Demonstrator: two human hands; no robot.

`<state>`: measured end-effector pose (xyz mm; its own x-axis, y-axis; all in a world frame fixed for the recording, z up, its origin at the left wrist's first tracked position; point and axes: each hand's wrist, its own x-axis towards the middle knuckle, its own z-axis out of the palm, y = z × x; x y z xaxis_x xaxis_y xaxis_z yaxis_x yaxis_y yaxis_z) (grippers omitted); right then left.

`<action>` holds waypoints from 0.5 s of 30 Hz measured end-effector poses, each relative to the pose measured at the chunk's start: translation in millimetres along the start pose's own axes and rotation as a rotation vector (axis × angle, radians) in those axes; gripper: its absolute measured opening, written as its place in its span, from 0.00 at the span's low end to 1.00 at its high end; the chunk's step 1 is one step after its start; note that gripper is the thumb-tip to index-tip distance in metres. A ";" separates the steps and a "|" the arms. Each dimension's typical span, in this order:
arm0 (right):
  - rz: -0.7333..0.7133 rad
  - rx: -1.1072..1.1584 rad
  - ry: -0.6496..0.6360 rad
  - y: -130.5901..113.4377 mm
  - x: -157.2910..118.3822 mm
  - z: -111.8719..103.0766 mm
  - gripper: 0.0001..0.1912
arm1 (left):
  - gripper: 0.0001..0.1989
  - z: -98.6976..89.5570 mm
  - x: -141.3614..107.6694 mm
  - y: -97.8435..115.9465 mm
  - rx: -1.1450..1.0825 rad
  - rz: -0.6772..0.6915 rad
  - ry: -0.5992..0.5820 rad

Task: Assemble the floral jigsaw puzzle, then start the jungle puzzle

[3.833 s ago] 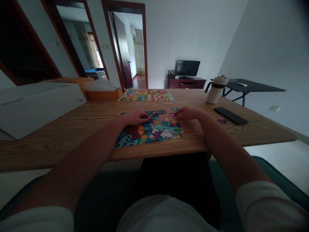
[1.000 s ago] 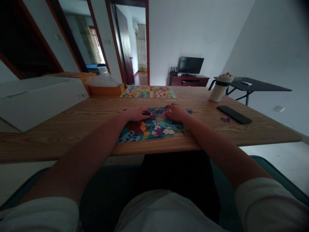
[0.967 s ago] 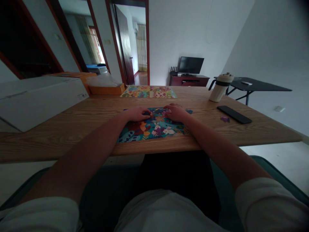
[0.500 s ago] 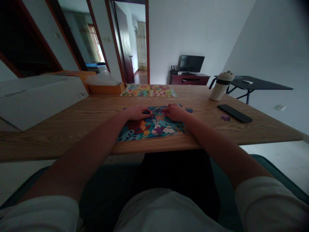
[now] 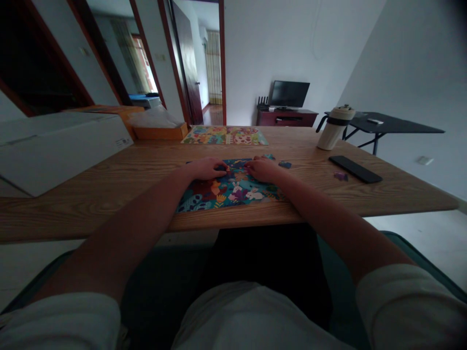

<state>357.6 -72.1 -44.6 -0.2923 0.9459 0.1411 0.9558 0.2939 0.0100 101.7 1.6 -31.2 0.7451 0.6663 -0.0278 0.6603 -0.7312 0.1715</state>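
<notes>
A jigsaw puzzle (image 5: pixel 237 192) in teal and dark blue, with white rabbits and an orange-brown animal, lies flat near the table's front edge. My left hand (image 5: pixel 207 168) rests on its upper left part, fingers bent, with a gap between thumb and forefinger. On the upper right part is my right hand (image 5: pixel 263 169), fingers drawn together and tips down at the picture; whatever they pinch is too small to make out. Just beyond that hand lie a loose puzzle piece (image 5: pixel 285 165) and another teal piece (image 5: pixel 269 156). Farther right sits a purple piece (image 5: pixel 341 176).
A dark phone-like slab (image 5: pixel 354 169) and a cream flask (image 5: pixel 335 127) stand to the right on the wooden table (image 5: pixel 146 170). Toward the far edge lies a colourful picture sheet (image 5: pixel 224 135). A white box (image 5: pixel 62 150) and an orange tray (image 5: pixel 160 132) occupy the left.
The view has shifted very slightly. Both hands stay at nearly the same spots on the puzzle; the right one has moved a little, showing more of the loose pieces beyond it.
</notes>
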 end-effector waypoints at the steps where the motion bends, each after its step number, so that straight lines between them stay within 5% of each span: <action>1: 0.000 0.017 0.005 0.5 0.2 0.7 0.23 | 0.27 0.1 0.0 -0.1 -0.002 0.002 0.001; 5: 0.021 0.196 0.068 18.4 4.6 -2.0 0.21 | 0.24 -1.1 -0.9 1.9 0.011 0.005 -0.003; 10: 0.348 0.470 0.415 64.7 -2.1 -21.7 0.23 | 0.23 -4.5 -4.0 6.2 -0.004 0.008 -0.014; 15: 0.490 0.462 0.285 99.7 -18.3 -30.3 0.19 | 0.23 -5.0 -4.3 3.9 -0.009 0.027 -0.014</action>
<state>459.2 -64.3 -16.2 0.2455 0.9297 0.2746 0.8454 -0.0667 -0.5299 100.5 -3.4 -25.5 0.7637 0.6445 -0.0372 0.6394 -0.7473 0.1809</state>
